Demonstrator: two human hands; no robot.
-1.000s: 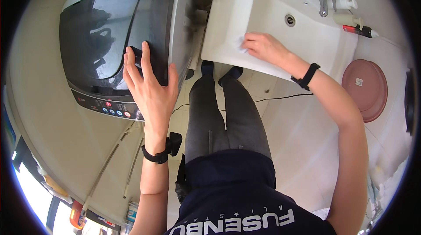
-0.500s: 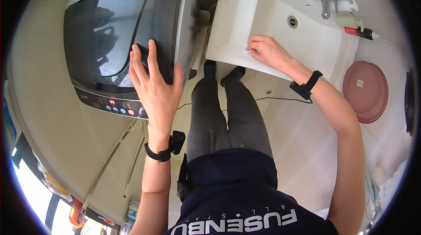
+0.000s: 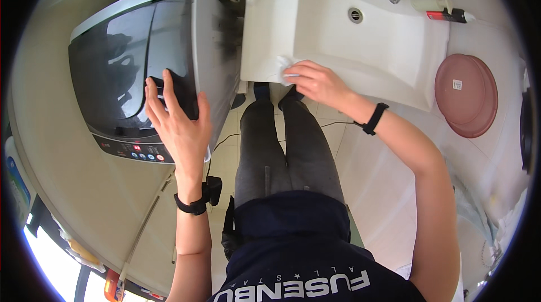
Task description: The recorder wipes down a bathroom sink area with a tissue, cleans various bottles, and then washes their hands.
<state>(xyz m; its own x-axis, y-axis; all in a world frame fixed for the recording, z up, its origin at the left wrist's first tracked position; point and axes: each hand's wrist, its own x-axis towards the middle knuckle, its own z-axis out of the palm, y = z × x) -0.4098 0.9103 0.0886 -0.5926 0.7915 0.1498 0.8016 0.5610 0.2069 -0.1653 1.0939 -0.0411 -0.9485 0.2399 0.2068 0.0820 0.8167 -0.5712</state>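
The crumpled white cloth (image 3: 282, 66) is at the near left corner of the sink (image 3: 269, 14), and I see the right hand (image 3: 318, 83) pinching it. Well apart, the left hand (image 3: 180, 128) spreads its fingers over the dark lid (image 3: 110, 90) of the washing machine (image 3: 207, 43).

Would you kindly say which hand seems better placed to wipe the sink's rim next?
Probably the right hand: it pinches a crumpled white wad by the sink, while the left hand is at the washing machine's lid.

Single fisheye view from head height, steeply downward, left hand (image 3: 181, 132) and right hand (image 3: 320, 83) both near.
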